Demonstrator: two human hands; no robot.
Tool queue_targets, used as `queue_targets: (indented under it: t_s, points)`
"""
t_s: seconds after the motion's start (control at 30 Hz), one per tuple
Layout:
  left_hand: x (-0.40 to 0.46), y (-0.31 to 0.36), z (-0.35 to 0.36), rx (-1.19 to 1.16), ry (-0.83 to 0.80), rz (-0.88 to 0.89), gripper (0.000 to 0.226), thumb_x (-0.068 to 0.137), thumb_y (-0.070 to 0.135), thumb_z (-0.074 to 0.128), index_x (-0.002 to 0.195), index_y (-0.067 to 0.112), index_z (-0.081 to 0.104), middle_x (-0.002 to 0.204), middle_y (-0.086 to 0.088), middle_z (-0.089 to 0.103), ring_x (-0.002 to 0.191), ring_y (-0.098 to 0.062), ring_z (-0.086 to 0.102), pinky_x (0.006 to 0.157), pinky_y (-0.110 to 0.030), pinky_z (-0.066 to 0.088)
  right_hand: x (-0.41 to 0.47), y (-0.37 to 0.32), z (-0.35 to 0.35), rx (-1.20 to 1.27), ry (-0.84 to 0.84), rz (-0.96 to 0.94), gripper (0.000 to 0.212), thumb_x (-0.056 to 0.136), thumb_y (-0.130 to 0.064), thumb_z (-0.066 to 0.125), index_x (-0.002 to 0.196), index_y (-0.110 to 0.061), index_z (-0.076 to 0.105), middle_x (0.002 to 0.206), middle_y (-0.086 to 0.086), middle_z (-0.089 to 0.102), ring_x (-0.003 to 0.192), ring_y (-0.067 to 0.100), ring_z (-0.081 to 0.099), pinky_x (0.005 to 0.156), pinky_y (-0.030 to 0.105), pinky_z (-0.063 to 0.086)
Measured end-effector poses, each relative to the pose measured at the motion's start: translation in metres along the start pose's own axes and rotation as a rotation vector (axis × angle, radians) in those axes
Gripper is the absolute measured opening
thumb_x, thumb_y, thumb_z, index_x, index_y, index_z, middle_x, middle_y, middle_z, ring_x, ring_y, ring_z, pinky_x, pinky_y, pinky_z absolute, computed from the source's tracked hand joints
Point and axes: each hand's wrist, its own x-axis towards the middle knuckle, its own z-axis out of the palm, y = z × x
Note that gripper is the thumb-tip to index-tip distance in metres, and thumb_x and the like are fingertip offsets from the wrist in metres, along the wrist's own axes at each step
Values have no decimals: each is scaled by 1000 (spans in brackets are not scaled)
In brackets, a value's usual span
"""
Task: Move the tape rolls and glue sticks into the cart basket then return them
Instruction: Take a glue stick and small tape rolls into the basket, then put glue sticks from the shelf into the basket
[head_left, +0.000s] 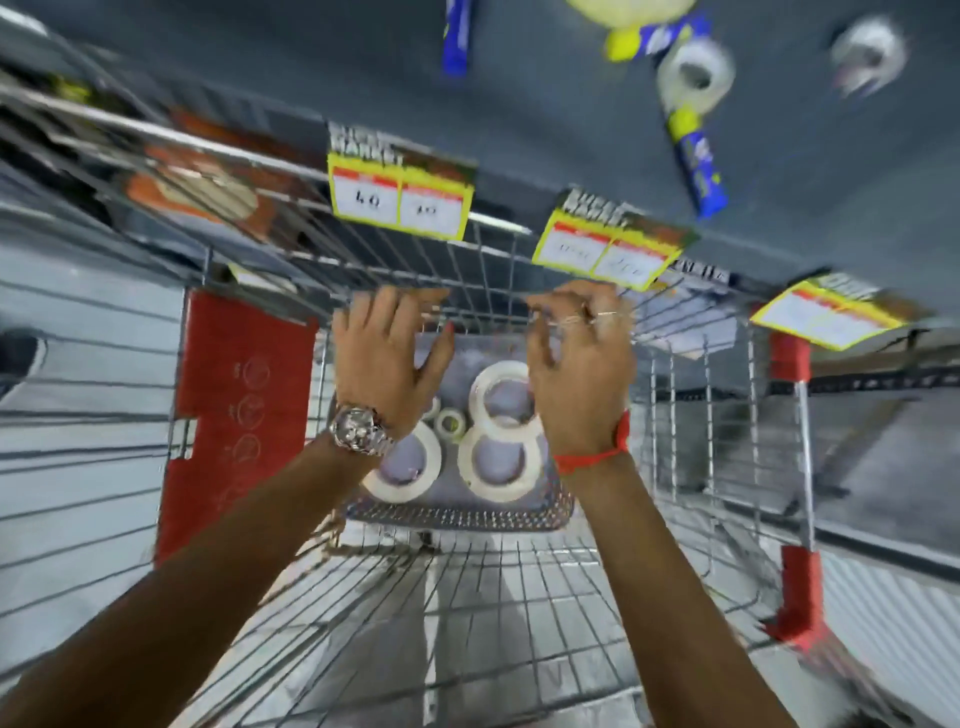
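Several white tape rolls lie in the wire cart basket (457, 512): one large roll (498, 473), another (405, 467) under my left wrist, a third (501, 397), and a small roll (449, 423) between them. My left hand (389, 358) hovers above them, fingers spread, holding nothing. My right hand (579, 364) hovers beside it with curled fingers apart, also holding nothing. On the grey shelf above lie two blue glue sticks (696, 166) (456, 36) and two more tape rolls (696, 73) (867, 52).
Yellow price tags (400, 197) (608, 249) (826, 317) hang along the shelf's front edge just beyond my fingers. The cart has red plastic panels at the left (234, 415) and right (795, 587). A wire shelf with packaged goods (197, 192) is at the upper left.
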Motion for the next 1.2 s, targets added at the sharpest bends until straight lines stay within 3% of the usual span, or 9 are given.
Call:
queue_targets:
  t_s: [0.07, 0.17, 0.23, 0.37, 0.6, 0.83, 0.93, 1.07, 1.2]
  points:
    - [33, 15, -22, 34, 149, 33, 25, 83, 33, 54, 97, 13, 59, 88, -17, 65, 83, -27, 42, 72, -39, 30, 32, -4, -27, -27, 212, -9, 14, 75, -2, 64, 89, -5, 69, 94, 23, 66, 89, 25, 43, 79, 20, 37]
    - [90, 30, -46, 51, 213, -14, 25, 81, 35, 58, 102, 22, 58, 104, -13, 65, 95, -24, 38, 79, -37, 28, 74, 2, -52, -173, 286, 9, 19, 75, -7, 63, 93, -8, 69, 95, 22, 66, 88, 31, 45, 75, 33, 32]
    - [129, 34, -54, 106, 75, -117, 28, 84, 40, 54, 107, 25, 61, 116, -9, 62, 108, -27, 43, 88, -40, 31, 98, 10, -60, -347, 190, 73, 25, 77, -15, 64, 101, -9, 67, 106, 20, 65, 96, 38, 54, 77, 38, 35]
    - [183, 30, -48, 185, -115, -247, 54, 83, 55, 52, 117, 14, 57, 124, -14, 56, 119, -33, 44, 97, -47, 32, 123, 21, -65, -484, -80, 345, 34, 89, -29, 58, 117, -10, 58, 124, 17, 57, 121, 36, 43, 93, 46, 40]
    - [197, 31, -37, 107, -111, -286, 37, 84, 42, 54, 100, 10, 64, 111, -13, 65, 112, -33, 52, 97, -42, 34, 123, 7, -65, -452, -61, 340, 27, 90, -25, 54, 108, -6, 64, 114, 18, 63, 115, 35, 47, 91, 43, 38]
    - [128, 38, -48, -350, 147, -266, 22, 82, 34, 60, 90, 14, 65, 84, -5, 66, 90, -26, 59, 81, -36, 42, 37, -17, -40, -135, 222, 53, 23, 83, -27, 60, 98, -15, 72, 94, 13, 71, 83, 30, 55, 71, 36, 42]
    - [62, 27, -30, -454, 152, -343, 18, 84, 25, 63, 88, 8, 64, 84, -12, 66, 76, -22, 59, 67, -28, 43, -17, -10, -6, -29, -24, 38, 22, 83, -26, 61, 97, -13, 72, 93, 10, 71, 86, 24, 54, 73, 35, 44]
    - [-23, 3, 19, -513, -6, -747, 14, 84, 20, 67, 89, 7, 64, 74, -6, 57, 64, -16, 49, 56, -12, 32, -65, 16, 51, -75, -367, 109, 30, 81, -31, 52, 88, -11, 73, 81, 12, 70, 74, 33, 65, 64, 35, 55]
    - [-72, -32, 69, -408, -203, -1021, 23, 81, 22, 70, 88, 0, 65, 76, -18, 66, 71, -30, 60, 67, -26, 47, -87, 29, 102, -117, -625, 221, 23, 75, -24, 68, 75, -1, 70, 78, 21, 69, 73, 37, 67, 63, 36, 55]
